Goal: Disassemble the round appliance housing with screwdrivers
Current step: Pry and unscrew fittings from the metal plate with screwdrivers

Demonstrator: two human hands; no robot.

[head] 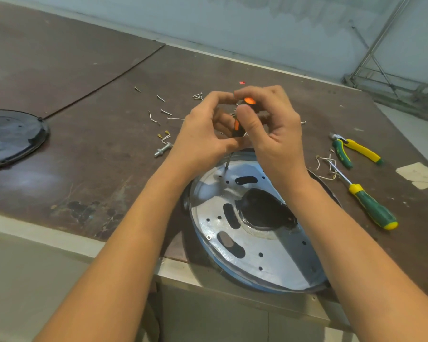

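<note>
Housing [282, 262]: round silver plate with slots and small holes, lying flat at the near edge of the tabletop [109, 144], its near rim overhanging; a dark opening at its centre.
Screwdriver [237, 129]: orange-and-black handle, held nearly upright above the housing's far side; the shaft slants down and the tip meets the plate near its far-left rim.
Left hand [203, 137]: curled round the lower handle, just above the housing's far rim.
Right hand [277, 137]: fingers [247, 117] pinch the top of the handle, thumb against the orange cap.
In the way: both hands cover most of the handle; the right forearm crosses the housing's right side.
Green screwdriver [371, 206]: lies on the tabletop just right of the housing, untouched.
Wires [329, 166]: loose white bits around that screwdriver's shaft.
Pliers [353, 151]: green-and-yellow grips, beyond the wires.
Bolt [162, 150]: left of the left hand.
Nails [163, 104]: scattered beyond the bolt, some bent.
Lid [10, 137]: dark round disc, far left, well apart.
</note>
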